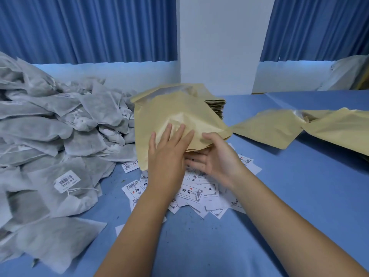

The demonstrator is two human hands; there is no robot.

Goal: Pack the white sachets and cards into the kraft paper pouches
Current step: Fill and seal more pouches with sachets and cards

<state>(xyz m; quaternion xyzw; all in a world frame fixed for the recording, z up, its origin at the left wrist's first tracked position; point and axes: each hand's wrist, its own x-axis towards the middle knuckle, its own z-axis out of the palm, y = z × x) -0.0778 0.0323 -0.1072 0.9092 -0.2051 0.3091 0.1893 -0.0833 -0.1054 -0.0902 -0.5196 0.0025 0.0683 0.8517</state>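
Brown kraft paper fills the middle of the head view, where we see one pouch lifted at a slant above the blue table, its open mouth turned away from us towards the white pillar. The left hand lies flat on the near face of the pouch, fingers straight and slightly spread, pressing on the paper. The right hand grips the pouch's lower edge, thumb on top and fingers underneath.

Beneath both hands we find the cards, a loose scatter of white printed slips lying on the table, some overlapping, some partly hidden by the wrists. To the left, the sachets are heaped in a large grey-white pile that reaches from the near edge of the table to the far side; one near us shows a barcode label and a string. The pile comes up just beside the held pouch.

Behind the pouch we make out a stack of flat pouches, seen edge-on. To the right, well apart from the hands, more pouches lie on the table, overlapping one another. Blue curtains hang on either side of the pillar.
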